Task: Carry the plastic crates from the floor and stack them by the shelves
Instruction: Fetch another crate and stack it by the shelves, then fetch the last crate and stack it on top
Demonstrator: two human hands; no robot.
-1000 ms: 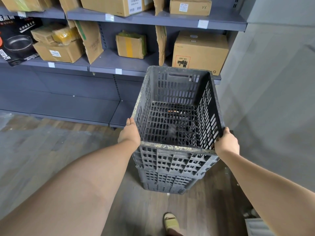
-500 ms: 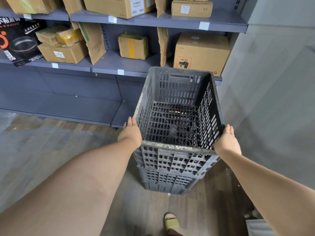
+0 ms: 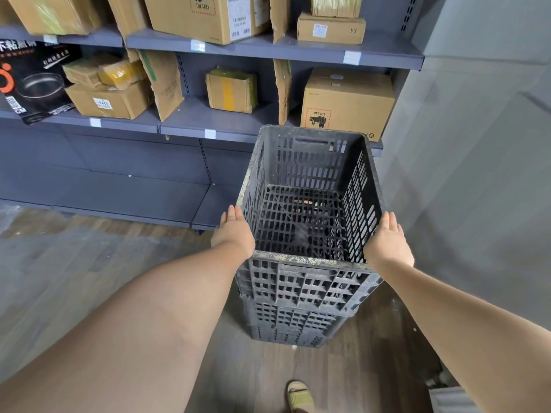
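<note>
Below, the stack is hard to count, perhaps three crates, with the top crate [image 3: 307,222] standing beside the shelves [image 3: 185,114]. The left hand [image 3: 234,231] and right hand [image 3: 387,242] lie flat against its two sides with fingers straight, not gripping. Only one sandal [image 3: 299,396] shows, cut off by the bottom edge.

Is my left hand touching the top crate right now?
Touching. In the head view the left hand lies flat, fingers straight, against the left wall of the top crate near its rim, with no gap showing.

Position: I see from the person's head, high above the crate stack [image 3: 304,293].
Direction: forward and down, facing the shelves [image 3: 268,52].
Distance: near, at arm's reach.
</note>
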